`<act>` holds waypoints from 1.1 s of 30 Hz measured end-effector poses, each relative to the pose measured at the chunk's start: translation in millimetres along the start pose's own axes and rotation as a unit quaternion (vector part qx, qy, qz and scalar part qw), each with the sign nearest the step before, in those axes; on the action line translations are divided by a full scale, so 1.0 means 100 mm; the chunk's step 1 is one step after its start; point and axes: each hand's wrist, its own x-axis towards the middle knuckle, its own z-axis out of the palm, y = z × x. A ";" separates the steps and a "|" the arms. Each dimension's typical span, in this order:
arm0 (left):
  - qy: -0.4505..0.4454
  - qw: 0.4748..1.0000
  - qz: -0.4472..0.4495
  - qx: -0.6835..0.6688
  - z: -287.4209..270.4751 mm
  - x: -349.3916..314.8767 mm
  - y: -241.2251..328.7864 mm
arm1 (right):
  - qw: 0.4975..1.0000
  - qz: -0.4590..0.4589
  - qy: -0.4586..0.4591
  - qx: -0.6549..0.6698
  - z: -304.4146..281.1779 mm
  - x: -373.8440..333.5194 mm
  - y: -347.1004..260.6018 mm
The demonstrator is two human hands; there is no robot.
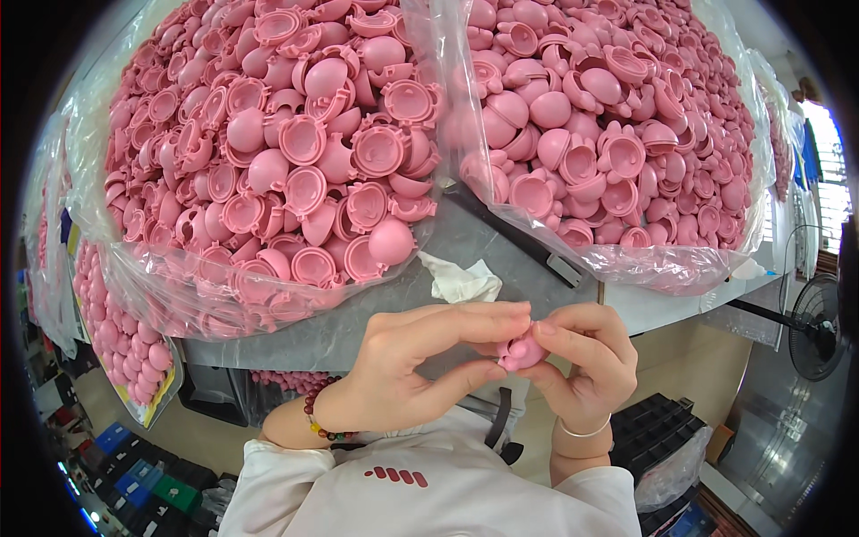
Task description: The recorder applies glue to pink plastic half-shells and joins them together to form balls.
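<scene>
In front of my chest, above the near side of the grey table, a small rounded pink plastic part sits between both hands. My left hand pinches it from the left with the thumb and fingertips. From the other side, my right hand grips it with thumb and bent fingers, which cover some of it. A heap of pink cup-shaped halves fills a clear plastic bag at the far left. The far-right bag holds more pink shells, several with small protruding lobes.
A crumpled white tissue lies just beyond my hands. Between the bags rests a long black tool with a metallic tip. Pink balls fill a container at left. Black crates and a fan stand at right.
</scene>
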 end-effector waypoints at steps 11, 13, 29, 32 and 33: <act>0.033 0.999 -0.004 -0.015 0.01 -0.02 0.00 | 0.992 -0.103 0.041 -0.064 0.11 -0.09 -0.07; 0.062 0.997 -0.032 -0.030 0.01 -0.03 -0.01 | 0.992 -0.101 0.048 -0.053 0.04 -0.12 -0.04; 0.002 0.997 0.016 -0.075 -0.01 -0.01 -0.02 | 0.764 0.170 0.606 -0.143 -2.02 -0.49 1.32; -0.036 0.985 -0.002 -0.166 -0.05 -0.01 -0.03 | 0.805 0.233 0.514 -0.184 -2.19 -0.51 1.49; -0.064 0.979 0.006 -0.194 -0.07 -0.01 -0.04 | 0.818 0.230 0.497 -0.175 -2.23 -0.49 1.52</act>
